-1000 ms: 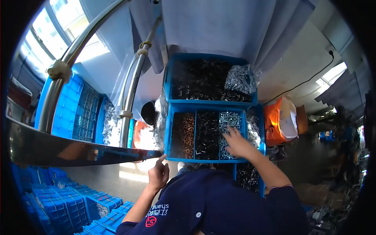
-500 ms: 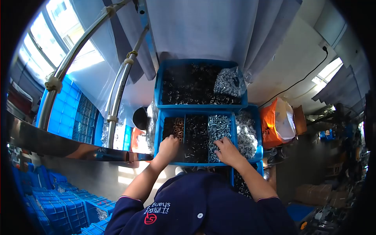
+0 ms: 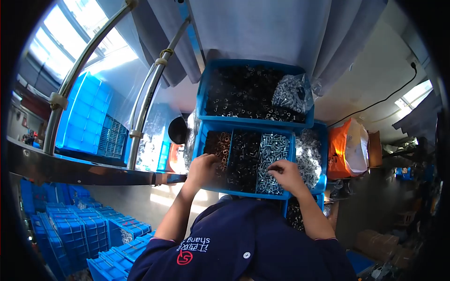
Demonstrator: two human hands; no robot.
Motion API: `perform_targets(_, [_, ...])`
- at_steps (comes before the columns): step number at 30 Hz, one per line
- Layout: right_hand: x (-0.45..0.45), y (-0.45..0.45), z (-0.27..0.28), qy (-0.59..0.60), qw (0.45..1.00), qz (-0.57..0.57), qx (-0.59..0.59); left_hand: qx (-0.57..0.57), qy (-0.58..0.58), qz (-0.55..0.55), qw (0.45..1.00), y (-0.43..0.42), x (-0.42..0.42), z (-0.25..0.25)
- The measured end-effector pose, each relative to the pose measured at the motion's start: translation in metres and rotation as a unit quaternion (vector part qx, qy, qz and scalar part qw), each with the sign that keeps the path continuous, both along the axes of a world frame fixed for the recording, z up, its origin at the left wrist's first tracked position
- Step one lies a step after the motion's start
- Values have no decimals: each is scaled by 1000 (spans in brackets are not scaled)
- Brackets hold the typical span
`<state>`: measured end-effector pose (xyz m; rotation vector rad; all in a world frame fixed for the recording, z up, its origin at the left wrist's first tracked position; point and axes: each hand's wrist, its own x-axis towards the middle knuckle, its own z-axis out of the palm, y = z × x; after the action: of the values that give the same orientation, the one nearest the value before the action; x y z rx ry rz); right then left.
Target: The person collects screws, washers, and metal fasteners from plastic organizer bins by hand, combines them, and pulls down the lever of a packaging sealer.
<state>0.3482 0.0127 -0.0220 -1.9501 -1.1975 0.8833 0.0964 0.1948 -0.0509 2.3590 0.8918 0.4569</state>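
A blue divided bin [image 3: 198,140] sits in front of me with three compartments. Brass-coloured rings or nuts [image 3: 224,146] lie in its left section, small black parts [image 3: 244,157] in the middle, and silver screws [image 3: 274,147] on the right. Over the left section is my left hand [image 3: 202,171], its fingers curled and slightly blurred; what they hold is hidden. Above the screws, my right hand [image 3: 288,175] is closed, thumb and fingers drawn together around something small and dark that I cannot make out.
Behind stands a larger blue bin [image 3: 201,100] of black parts with a plastic bag of silver pieces [image 3: 288,93]. Bagged pieces [image 3: 308,154] fill a bin at right, beside an orange bag [image 3: 338,150]. A metal frame [image 3: 145,105] and stacked blue crates [image 3: 77,227] are at left.
The view has shifted, so the bins appear farther right. My right hand has lifted off the screws and its fingers have drawn together. My left hand stays over the left section, fingers curled.
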Motion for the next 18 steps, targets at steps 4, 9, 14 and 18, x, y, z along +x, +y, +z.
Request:
perform_targets(4, [19, -11, -1, 367, 916, -140, 78, -402, -168, 121, 892, -14, -11, 21])
perform_targets(9, [13, -16, 4, 712, 678, -173, 56, -608, -296, 134, 725, -4, 3, 6])
perform_targets(14, [9, -4, -4, 799, 598, 28, -63, -12, 56, 39, 998, -14, 59, 19])
perform_targets(18, [58, 34, 50, 439, 894, -79, -25, 28, 183, 16, 983, -19, 68, 24])
